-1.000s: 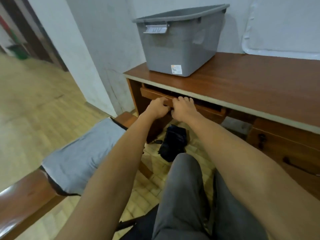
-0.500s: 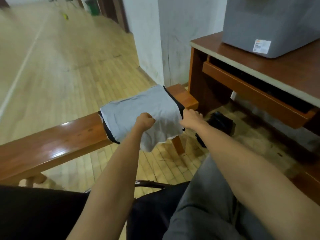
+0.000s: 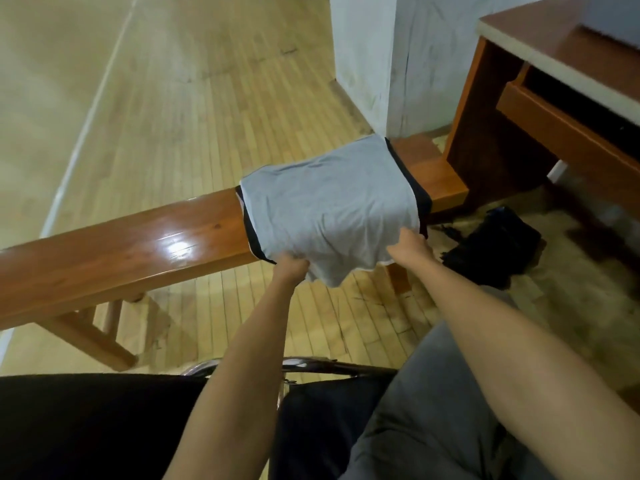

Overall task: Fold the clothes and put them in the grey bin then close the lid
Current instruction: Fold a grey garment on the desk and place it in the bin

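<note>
A grey cloth (image 3: pixel 329 199) lies draped over a black garment (image 3: pixel 420 199) on the wooden bench (image 3: pixel 121 251); only the black edges show at its left and right sides. My left hand (image 3: pixel 291 270) grips the near left corner of the grey cloth, where it hangs over the bench's front edge. At the near right edge, my right hand (image 3: pixel 410 247) pinches the same cloth. Only a bottom corner of the grey bin (image 3: pixel 616 26) shows at the top right, on the desk (image 3: pixel 540 39).
The desk has an open shelf (image 3: pixel 568 123) under its top. A black bag (image 3: pixel 491 251) lies on the floor beside the bench's end. A white wall corner (image 3: pixel 374 64) stands behind the bench. My knees and a black chair seat (image 3: pixel 86 427) fill the foreground.
My hands left the desk's shelf edge and went to the bench. Both now hold the grey cloth's near edge, the left farther left. The view turned left and down, away from the bin.
</note>
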The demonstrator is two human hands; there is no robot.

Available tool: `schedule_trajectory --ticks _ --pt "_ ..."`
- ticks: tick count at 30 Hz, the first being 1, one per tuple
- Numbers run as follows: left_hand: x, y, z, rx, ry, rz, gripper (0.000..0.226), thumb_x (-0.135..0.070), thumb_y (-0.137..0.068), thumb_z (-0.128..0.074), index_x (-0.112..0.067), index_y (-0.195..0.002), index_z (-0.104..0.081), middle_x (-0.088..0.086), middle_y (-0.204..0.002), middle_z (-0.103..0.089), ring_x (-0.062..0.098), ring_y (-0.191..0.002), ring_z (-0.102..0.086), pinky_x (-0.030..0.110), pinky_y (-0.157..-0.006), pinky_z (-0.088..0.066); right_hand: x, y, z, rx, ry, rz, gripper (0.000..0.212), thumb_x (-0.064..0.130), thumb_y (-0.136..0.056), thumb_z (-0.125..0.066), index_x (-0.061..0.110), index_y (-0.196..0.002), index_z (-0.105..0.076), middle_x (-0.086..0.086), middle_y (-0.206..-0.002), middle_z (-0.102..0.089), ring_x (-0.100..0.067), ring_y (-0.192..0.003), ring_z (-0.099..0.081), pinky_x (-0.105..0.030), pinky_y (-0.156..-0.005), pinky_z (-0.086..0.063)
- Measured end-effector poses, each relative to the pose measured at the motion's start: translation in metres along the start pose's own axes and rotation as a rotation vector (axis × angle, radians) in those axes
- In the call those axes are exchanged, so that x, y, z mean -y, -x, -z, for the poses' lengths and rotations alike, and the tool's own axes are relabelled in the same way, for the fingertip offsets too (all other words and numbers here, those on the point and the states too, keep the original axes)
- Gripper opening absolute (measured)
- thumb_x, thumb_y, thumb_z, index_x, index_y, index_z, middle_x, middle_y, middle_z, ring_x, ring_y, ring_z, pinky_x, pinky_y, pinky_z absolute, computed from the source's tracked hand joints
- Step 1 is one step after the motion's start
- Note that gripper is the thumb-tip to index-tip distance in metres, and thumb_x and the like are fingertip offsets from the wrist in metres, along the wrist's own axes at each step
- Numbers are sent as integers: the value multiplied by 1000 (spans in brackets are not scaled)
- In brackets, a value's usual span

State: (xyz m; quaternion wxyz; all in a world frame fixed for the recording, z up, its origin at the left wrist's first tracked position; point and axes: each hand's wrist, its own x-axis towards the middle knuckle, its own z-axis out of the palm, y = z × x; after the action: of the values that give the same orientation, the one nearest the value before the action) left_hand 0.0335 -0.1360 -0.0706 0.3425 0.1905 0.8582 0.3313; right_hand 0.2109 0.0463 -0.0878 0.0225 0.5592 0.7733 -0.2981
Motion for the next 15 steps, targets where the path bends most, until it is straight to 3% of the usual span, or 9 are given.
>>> schedule_trajectory --ticks 3,6,9,12,15 --pt "11 -10 1 -10 84 96 39 -24 -97 -59 -16 -135 -50 4 -109 -57 33 -108 -53 45 -87 -46 -4 -16 -10 4 -119 -109 45 27 -94 -64 9 -133 -54 -17 -131 -58 -40 -117 -58 -52 -98 -52" --pt "22 -19 -1 -80 171 196 37 -29 -98 -60 -13 -130 -52 4 -99 -54 32 -101 -53 47 -85 -48 -10 -30 -20 -29 -257 -239 56 25 -91 -66 9 -141 -48 -19 -134 -58 -41 -118 -59 -53 -99 -52" --pt "31 -25 -7 -94 288 277 42 -27 -96 -66 -13 -134 -54 6 -111 -57 29 -100 -54 47 -88 -50 -16 -40 -25 -16 -282 -266 57 23 -92 -65 13 -145 -45 -19 -133 -59 -42 -120 -59 -52 -100 -51" --pt "41 -35 -16 -157 370 311 38 -20 -97 -65 -8 -132 -56 8 -111 -60 30 -100 -57 46 -88 -51 -23 -51 -30 -4 -340 -248 44 24 -94 -62 17 -137 -55 -16 -126 -62 -41 -113 -61 -49 -93 -54" --pt "42 -42 -21 -279 396 327 21 -17 -98 -60 -6 -116 -63 9 -96 -63 24 -81 -56 36 -72 -49 -22 -58 -31 -64 -437 -248 16 21 -97 -62 13 -111 -65 -10 -107 -63 -33 -96 -60 -43 -86 -52"
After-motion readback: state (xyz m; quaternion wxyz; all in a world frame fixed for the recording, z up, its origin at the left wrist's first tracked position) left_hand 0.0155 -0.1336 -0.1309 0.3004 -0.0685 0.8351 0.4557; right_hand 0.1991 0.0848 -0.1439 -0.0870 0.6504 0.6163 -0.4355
